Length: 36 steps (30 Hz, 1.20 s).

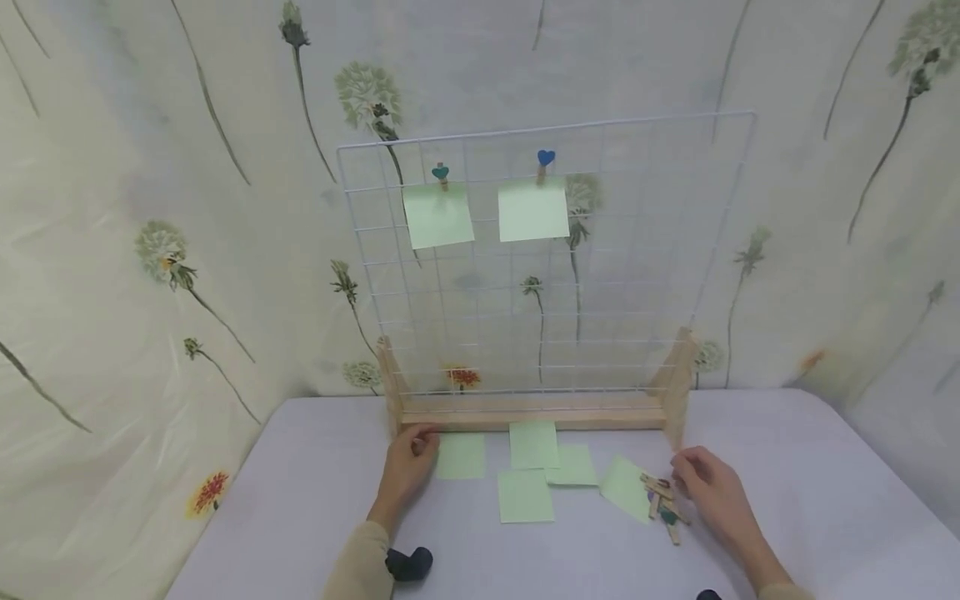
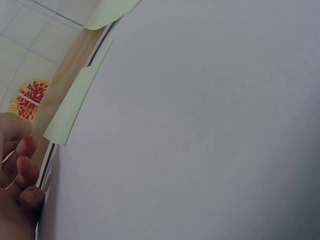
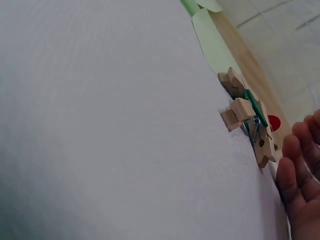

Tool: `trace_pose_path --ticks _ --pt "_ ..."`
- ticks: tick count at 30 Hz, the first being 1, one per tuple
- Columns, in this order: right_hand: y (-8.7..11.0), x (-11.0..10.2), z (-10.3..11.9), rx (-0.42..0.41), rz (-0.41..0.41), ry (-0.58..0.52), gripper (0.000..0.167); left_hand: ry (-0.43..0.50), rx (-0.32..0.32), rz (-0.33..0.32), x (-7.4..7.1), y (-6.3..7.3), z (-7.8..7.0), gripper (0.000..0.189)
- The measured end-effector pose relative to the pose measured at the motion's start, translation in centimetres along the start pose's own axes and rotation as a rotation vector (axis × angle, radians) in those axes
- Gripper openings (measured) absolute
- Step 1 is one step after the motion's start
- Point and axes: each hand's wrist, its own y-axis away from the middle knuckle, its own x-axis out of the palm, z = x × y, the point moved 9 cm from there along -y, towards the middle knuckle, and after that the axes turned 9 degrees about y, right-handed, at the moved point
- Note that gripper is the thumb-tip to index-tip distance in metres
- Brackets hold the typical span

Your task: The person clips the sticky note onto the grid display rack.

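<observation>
My left hand (image 1: 410, 460) rests at the left foot of the wire grid's wooden base, fingers loosely bent with nothing in them. Just right of its fingertips lies a pale green paper note (image 1: 461, 457). In the left wrist view the loose fingers (image 2: 28, 169) lie below the note's (image 2: 75, 107) near edge. On the right, my right hand (image 1: 708, 483) is beside a small pile of wooden clothespins (image 1: 663, 504), its fingers relaxed and holding nothing. That pile overlaps another green note (image 1: 624, 490); in the right wrist view the clothespins (image 3: 250, 117) show green and red decorations.
A white wire grid (image 1: 622, 250) stands upright in a wooden base (image 1: 532, 415) at the table's back. Clipped to it are two green notes (image 1: 438, 218) with heart-topped clothespins (image 1: 545, 162). More green notes (image 1: 526, 497) lie mid-table on the white cloth (image 1: 592, 558). A flowered curtain (image 1: 810, 292) hangs behind.
</observation>
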Motion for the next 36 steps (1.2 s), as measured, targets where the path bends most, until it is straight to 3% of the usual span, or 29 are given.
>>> trace_pose_path --ticks 4,13,16,22,25,30,36 --pt "0.1 -0.3 -1.1 0.089 -0.042 -0.058 0.043 0.014 0.019 -0.025 0.2 0.1 -0.5 0.019" --pt "0.6 -0.7 -1.8 0.18 -0.076 -0.123 0.044 0.034 0.109 -0.084 0.3 0.8 -1.5 0.02" --pt "0.9 -0.5 -1.7 0.172 -0.071 -0.132 0.045 0.04 0.114 -0.114 0.1 1.2 -1.2 0.02" --pt "1.7 0.1 -2.0 0.176 -0.062 -0.115 0.045 0.0 0.047 -0.122 0.1 1.9 -0.2 0.021" --pt "1.9 0.1 -1.8 0.145 -0.083 -0.087 0.043 -0.053 0.081 -0.126 0.2 1.9 -0.6 0.02" --pt "2.1 0.3 -1.3 0.059 -0.088 -0.039 0.044 -0.167 0.178 -0.189 -0.1 2.1 -1.6 0.02" --pt "2.1 0.7 -1.0 0.002 -0.079 0.016 0.049 -0.241 0.174 -0.182 0.3 2.2 -1.5 0.028"
